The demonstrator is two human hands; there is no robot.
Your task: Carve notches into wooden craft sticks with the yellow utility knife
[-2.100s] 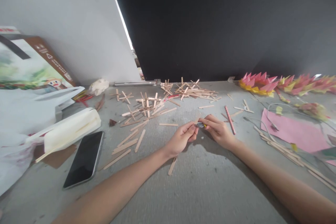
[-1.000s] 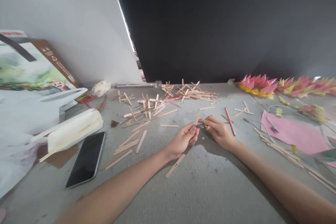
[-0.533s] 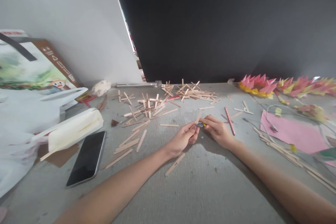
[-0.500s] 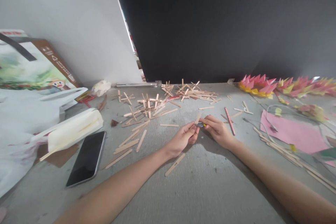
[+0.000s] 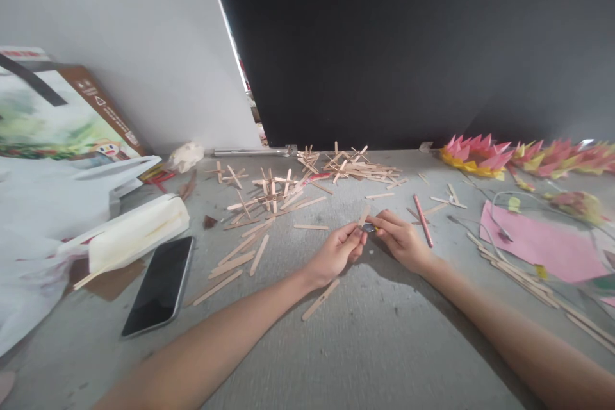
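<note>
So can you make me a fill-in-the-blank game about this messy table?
1. The left hand holds a thin wooden _____.
2. The phone lies on the _____ side of the picture.
3. The big flat paper is coloured _____.
4. The spiky ring is pink and _____.

Missing words: stick, left, pink, yellow.

Grey tabletop (image 5: 384,346) used for crafts, room type unclear: loose wooden sticks (image 5: 375,170), pink paper (image 5: 542,243), folded paper flowers (image 5: 475,154); phone (image 5: 161,285) and plastic bag (image 5: 48,205) too, black panel (image 5: 408,45) behind.
</note>
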